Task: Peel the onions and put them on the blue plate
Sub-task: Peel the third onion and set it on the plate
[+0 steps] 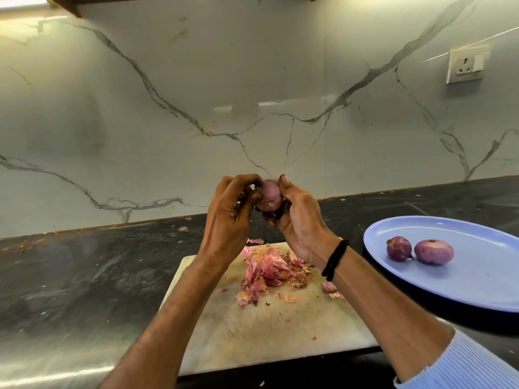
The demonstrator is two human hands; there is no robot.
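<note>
Presently, you held one onion (271,195) raised above the table (84,276), in front of the marble wall (196,94) and over the far edge of the cutting board (266,332). Both hands were closed on it. Your left hand (233,209) gripped its left side with curled fingers, and your right hand (297,217) cupped its right side with the thumb laid against the top. The onion's visible surface was smooth and purple, with the root end facing you; whether any dry skin was left on the far side could not be told.

Below the hands, a pile of peels (269,272) lay on the far half of the cutting board, with loose flakes scattered just beside it and a few on the table beyond the board's far edge.

The blue plate (477,282) stood on the table to the right of the board, close to it. Two peeled onions lay on the plate's left part, a smaller onion (398,248) and a larger onion (434,251), side by side and nearly touching.

Your right wrist carried a black band (335,259), and a light blue ribbed sleeve (463,369) was pushed up the right forearm. A wall socket (466,64) sat on the marble at upper right.
</note>
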